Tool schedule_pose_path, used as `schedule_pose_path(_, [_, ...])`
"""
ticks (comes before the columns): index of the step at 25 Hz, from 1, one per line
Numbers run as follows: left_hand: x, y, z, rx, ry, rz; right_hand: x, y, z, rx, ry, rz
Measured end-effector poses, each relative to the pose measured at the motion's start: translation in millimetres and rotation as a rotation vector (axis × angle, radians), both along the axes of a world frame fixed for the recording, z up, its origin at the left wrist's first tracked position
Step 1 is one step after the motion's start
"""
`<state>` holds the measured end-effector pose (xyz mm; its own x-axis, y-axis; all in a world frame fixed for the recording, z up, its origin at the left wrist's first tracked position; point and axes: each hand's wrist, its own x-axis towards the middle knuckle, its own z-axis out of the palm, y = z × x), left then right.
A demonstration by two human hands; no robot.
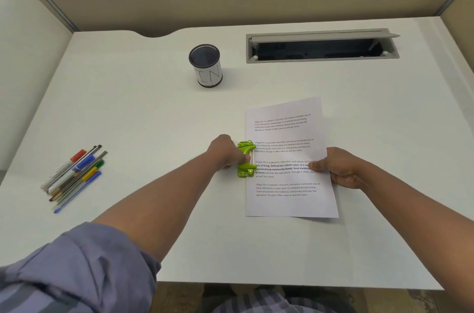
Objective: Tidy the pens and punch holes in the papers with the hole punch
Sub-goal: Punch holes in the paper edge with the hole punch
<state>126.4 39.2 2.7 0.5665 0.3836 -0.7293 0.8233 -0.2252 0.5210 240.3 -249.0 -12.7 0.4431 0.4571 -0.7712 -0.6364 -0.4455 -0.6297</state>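
At the moment of inspection the person's left hand (227, 155) was closed around the back of the green hole punch (246, 158), which sat on the white desk (154, 112) at the left edge of the papers (287, 158), roughly midway along that edge. The placement appeared deliberate: the punch's mouth faced the sheet margin, so the holes would fall beside the printed text rather than through it. Whether the margin was fully seated in the slot could not be told. The right hand (341, 169) was loosely curled, its thumb lying on the printed face at the right edge and its fingers folded at that edge, apparently to steady the papers against the push of the punch. Only one sheet face was visible, bearing four blocks of text; the number of sheets beneath it could not be determined. One hole punch was present. One black mesh pen cup (206, 65), labelled "IN", stood upright further back and well apart from the papers; no pen rose above its rim. The pens (75, 176) lay in a single loose bundle near the left side of the desk, about ten in number, too overlapped for a firm count. They remained to be tidied. One cable tray (322, 46) stood open at the rear right.
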Motion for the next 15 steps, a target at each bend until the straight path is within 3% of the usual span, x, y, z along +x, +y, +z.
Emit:
schedule_pose_path(5, [-5.3,6.0,12.1,-0.204,-0.002,0.118,-3.8,3.9,9.7,-0.014,-0.032,-0.055])
schedule_pose_path(15, [-16.3,-7.6,14.5,-0.143,-0.112,0.186,-4.1,-27.1,24.1,-0.013,-0.055,-0.127])
